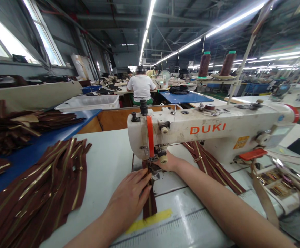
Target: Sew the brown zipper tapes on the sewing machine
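Observation:
A brown zipper strip [149,205] with metal teeth lies lengthwise under the needle area of a white sewing machine [176,127]. My left hand [129,193] rests on its near part, fingers stretched out and flat, the fingertips close to the presser foot [153,168]. My right hand [169,162] reaches in from the right beside the presser foot. Its fingers are mostly hidden behind the foot and the machine head, so what they hold cannot be made out. More brown zippers [212,165] pass beneath the machine's arm on the right.
A pile of brown zippers [54,179] spreads over the table's left side. Yellow tape [162,217] and a printed ruler line the front edge. An organizer tray [278,184] with scissors sits right. Thread cones [204,64] stand behind. A person in white [141,86] sits ahead.

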Tool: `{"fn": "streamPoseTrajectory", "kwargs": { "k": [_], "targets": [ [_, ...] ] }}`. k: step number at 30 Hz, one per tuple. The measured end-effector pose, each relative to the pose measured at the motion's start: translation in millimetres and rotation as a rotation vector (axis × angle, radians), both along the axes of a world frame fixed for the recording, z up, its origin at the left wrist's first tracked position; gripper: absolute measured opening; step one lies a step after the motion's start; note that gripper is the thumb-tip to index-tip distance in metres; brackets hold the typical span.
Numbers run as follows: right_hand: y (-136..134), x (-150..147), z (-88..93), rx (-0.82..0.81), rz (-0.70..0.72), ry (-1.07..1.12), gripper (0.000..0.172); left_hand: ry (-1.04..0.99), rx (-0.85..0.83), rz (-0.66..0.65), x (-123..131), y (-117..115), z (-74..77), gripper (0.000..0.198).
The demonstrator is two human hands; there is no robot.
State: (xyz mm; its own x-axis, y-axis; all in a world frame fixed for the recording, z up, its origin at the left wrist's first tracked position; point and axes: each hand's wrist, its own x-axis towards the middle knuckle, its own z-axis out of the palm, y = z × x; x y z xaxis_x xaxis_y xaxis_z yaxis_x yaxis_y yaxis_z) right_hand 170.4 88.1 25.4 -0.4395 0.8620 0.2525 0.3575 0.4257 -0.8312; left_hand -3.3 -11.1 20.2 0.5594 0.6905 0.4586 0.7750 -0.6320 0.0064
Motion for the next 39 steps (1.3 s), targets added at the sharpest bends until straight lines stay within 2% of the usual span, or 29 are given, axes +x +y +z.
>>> {"fn": "streamPoseTrajectory", "kwargs": {
  "k": [9, 18, 39],
  "targets": [
    [2.7, 5.1, 4.1, 0.026, 0.081, -0.022, 0.010, -0.032, -0.036, -0.024, 1.0, -6.1, -0.1, 0.033],
    [0.2, 4.8, 3.7, 0.049, 0.045, 0.005, 0.013, -0.005, -0.050, -0.001, 3.3, -1.2, 0.1, 0.034],
    [-3.9, 4.0, 7.2, 0.049, 0.060, 0.058, 0.008, 0.037, -0.059, 0.005, 5.8, -5.1, 2.6, 0.034]
  ]
}}
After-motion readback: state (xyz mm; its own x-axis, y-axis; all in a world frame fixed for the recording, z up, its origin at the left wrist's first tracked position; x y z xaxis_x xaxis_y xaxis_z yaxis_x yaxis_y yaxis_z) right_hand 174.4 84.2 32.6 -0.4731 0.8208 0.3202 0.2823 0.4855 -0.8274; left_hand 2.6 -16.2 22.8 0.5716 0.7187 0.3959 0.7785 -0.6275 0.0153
